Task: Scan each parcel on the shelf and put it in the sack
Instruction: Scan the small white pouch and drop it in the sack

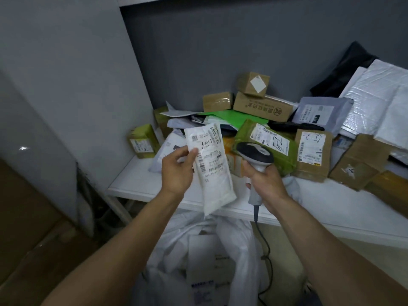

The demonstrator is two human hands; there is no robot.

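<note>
Head view: your left hand [176,171] pinches white parcel [212,166] above sack [198,250], label up. Your right hand [263,178] grips scanner [256,155], at parcel's 3 o'clock. Shelf [132,180] pile at 12.

Front-left shelf [136,180] strip bare; parcel pile [265,111] crowds rear and right; sack [240,246] mouth open below.

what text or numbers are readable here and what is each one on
"83 5 3505": label of the white parcel in the left hand.
"5-2", handwritten, upside down, not certain: label of the brown mailer.
Chinese print on the long carton: too blurred to read.
Scrawl on the label of the green parcel: unreadable.
Fine print on all labels: too small.
</note>
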